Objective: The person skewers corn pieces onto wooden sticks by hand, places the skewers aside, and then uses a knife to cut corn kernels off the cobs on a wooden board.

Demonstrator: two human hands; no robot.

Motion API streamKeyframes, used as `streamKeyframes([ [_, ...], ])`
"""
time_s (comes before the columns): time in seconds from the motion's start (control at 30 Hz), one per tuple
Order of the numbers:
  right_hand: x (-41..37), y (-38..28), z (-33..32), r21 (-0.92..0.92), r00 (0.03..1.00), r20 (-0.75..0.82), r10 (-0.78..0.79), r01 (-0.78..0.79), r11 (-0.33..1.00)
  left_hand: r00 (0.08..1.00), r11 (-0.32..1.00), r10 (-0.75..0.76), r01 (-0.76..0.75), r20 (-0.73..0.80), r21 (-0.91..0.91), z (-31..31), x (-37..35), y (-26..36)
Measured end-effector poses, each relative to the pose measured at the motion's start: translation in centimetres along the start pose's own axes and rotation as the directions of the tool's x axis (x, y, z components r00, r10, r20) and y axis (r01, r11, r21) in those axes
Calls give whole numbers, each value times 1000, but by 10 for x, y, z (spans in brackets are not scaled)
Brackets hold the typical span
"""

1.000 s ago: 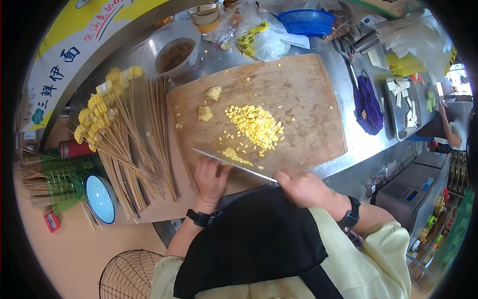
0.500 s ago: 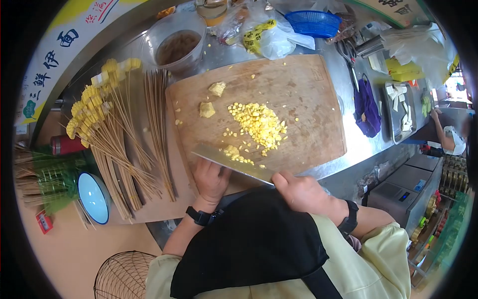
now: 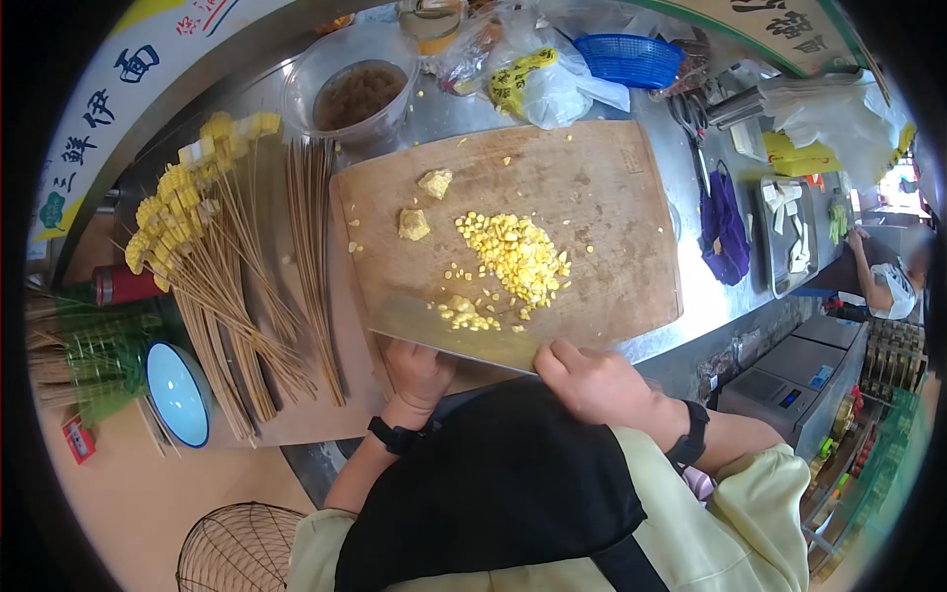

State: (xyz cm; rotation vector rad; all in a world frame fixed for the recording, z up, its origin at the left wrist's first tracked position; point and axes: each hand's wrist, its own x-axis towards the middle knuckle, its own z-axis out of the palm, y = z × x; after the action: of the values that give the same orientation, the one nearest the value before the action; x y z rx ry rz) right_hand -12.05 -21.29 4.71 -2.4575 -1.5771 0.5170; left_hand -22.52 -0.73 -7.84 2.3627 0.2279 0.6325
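A wide-bladed cleaver (image 3: 464, 342) lies tilted low over the near edge of the wooden cutting board (image 3: 602, 178). My right hand (image 3: 597, 385) is closed around its right end, hiding the handle. At the blade's left part, my left hand (image 3: 415, 375) is closed against the near edge, its fingertips hidden behind the metal. Just beyond the blade sits a small clump of corn kernels (image 3: 468, 314). A larger pile of loose yellow kernels (image 3: 515, 259) spreads over the middle of the board. Two pale yellow chunks (image 3: 414, 224) rest farther left.
Skewered corn pieces (image 3: 182, 202) and bare wooden skewers (image 3: 311, 266) lie left of the board. Behind stand a clear tub (image 3: 296, 94), a plastic bag (image 3: 552, 89) and a blue basket (image 3: 626, 61). Scissors (image 3: 695, 128), a purple cloth (image 3: 725, 232) and a metal tray (image 3: 774, 261) are right.
The cleaver's blade has tipped flatter, so more of its face shows and it covers more of my left fingers. The view has shifted slightly. The kernel pile looks unchanged.
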Motion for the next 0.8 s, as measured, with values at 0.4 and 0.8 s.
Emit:
streamKeyframes([
  [0.4,-3,6,3,96,998,54,37,-42,994,999,1000,21,-21,-34,15,2,5,1],
  [0.8,46,36,28,303,985,158,70,-116,946,998,994,59,-58,5,-89,1,13,1],
])
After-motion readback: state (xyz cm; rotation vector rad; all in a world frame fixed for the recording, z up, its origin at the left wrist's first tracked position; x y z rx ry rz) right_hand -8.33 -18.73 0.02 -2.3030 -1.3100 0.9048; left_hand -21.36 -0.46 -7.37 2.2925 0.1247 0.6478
